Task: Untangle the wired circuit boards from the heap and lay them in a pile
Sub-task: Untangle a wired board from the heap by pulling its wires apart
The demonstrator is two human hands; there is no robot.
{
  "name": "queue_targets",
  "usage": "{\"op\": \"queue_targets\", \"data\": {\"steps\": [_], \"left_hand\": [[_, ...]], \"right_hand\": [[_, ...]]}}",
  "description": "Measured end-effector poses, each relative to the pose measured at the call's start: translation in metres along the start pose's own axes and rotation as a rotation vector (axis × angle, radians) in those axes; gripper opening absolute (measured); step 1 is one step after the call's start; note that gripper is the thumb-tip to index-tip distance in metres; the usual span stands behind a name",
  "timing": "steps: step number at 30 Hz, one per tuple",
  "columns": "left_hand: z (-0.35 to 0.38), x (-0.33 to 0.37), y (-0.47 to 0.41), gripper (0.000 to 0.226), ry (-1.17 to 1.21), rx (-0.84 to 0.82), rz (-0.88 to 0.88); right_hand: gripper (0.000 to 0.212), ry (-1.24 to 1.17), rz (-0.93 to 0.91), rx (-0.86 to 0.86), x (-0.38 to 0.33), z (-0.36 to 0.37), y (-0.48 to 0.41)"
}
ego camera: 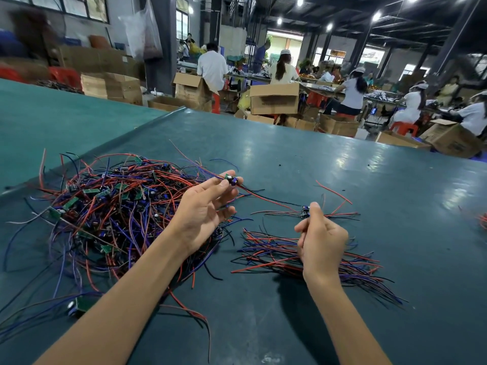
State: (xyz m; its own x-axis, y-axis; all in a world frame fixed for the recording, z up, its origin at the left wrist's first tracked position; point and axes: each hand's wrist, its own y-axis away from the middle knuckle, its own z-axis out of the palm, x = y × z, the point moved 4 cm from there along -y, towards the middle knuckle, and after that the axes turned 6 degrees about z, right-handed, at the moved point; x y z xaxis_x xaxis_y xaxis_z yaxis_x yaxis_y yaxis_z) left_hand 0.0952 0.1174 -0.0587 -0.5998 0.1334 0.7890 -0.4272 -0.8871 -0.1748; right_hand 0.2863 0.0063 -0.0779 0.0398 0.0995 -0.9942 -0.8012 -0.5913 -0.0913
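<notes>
The dark green tabletop (316,159) filled most of the view, with cardboard boxes (274,101) and seated workers beyond its far edge. On its left side lay the heap (110,212), a broad tangle of red, blue and black wires with small green circuit boards scattered through it. Nearer the right, well apart from the heap, the pile (303,255) lay flat with its wires running roughly side by side. The left hand (204,206) was raised over the heap's right edge, palm turned up and fingers loosely spread, pinching a small circuit board (231,179) between thumb and fingertips; wires ran from it both into the heap and off to the right. The right hand (320,241) hovered above the pile, curled nearly closed, its thumb and forefinger nipping a second board (305,210) whose thin wires fanned out sideways.
</notes>
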Motion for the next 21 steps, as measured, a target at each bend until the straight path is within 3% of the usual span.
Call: {"op": "queue_targets", "data": {"steps": [4, 7, 11, 16, 21], "left_hand": [[0.001, -0.003, 0.001, 0.037, 0.002, -0.003, 0.023], [0.002, -0.006, 0.002, 0.025, -0.005, -0.011, 0.057], [0.006, -0.01, 0.004, 0.022, 0.031, -0.007, 0.082], [0.009, -0.013, 0.006, 0.028, -0.004, -0.005, 0.104], [0.011, -0.016, 0.007, 0.018, -0.003, -0.051, 0.106]], "right_hand": [[0.056, 0.104, -0.273, -0.048, -0.01, 0.008, 0.018], [0.041, 0.186, -0.494, -0.12, -0.015, 0.017, 0.035], [0.033, 0.227, -0.653, -0.134, -0.015, 0.028, 0.052], [0.021, 0.177, -0.529, -0.283, -0.005, 0.04, 0.061], [0.017, -0.18, -0.017, -0.45, -0.005, 0.05, 0.06]]}}
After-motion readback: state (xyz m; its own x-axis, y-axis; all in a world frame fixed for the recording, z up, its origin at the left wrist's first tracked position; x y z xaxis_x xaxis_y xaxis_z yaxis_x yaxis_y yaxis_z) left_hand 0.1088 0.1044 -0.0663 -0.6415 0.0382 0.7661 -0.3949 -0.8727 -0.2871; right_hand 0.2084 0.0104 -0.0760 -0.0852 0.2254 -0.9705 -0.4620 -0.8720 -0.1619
